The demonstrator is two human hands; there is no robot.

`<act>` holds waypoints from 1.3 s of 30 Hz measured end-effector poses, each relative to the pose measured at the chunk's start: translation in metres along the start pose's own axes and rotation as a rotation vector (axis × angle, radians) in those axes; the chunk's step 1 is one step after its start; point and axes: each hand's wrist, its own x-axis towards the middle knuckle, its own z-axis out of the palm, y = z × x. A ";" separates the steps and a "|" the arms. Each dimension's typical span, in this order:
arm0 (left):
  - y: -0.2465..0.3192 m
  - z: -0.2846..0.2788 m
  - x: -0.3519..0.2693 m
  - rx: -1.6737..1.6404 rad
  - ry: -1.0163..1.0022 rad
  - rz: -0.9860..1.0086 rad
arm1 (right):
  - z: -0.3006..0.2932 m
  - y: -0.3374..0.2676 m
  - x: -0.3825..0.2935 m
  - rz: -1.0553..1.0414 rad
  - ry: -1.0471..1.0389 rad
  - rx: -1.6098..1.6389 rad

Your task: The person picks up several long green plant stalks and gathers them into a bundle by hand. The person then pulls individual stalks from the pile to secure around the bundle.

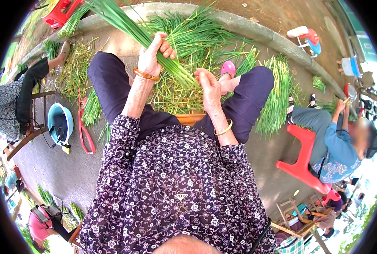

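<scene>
My left hand (156, 54) is closed around a bunch of long green chives (134, 35). Their leaves stretch to the upper left, and the pale stem ends (187, 78) point down towards my right hand (207, 85). The fingers of that hand are curled right beside those ends; whether they pinch a stalk cannot be made out. Below and between my knees lies a heap of loose, partly yellowed leaf scraps (175, 98). Beyond it, a large pile of green chives (198, 35) is spread on the ground. More chives (274, 92) lie outside my right knee.
A concrete kerb (255, 28) curves behind the piles. On the left are a blue basin (71, 119) holding a dark item, a red strap (82, 127) and a seated person (9, 104). Another person (340, 143) sits on a red plastic stool (302, 158) at right.
</scene>
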 end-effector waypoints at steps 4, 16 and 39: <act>-0.008 -0.006 -0.004 0.007 0.061 -0.040 | 0.001 0.010 0.001 -0.194 -0.088 -0.213; -0.018 -0.026 -0.013 0.065 0.149 -0.204 | 0.000 0.008 -0.005 -0.511 -0.094 -0.729; -0.040 -0.046 0.000 -0.008 0.126 -0.268 | -0.005 0.018 -0.001 -0.791 -0.080 -1.183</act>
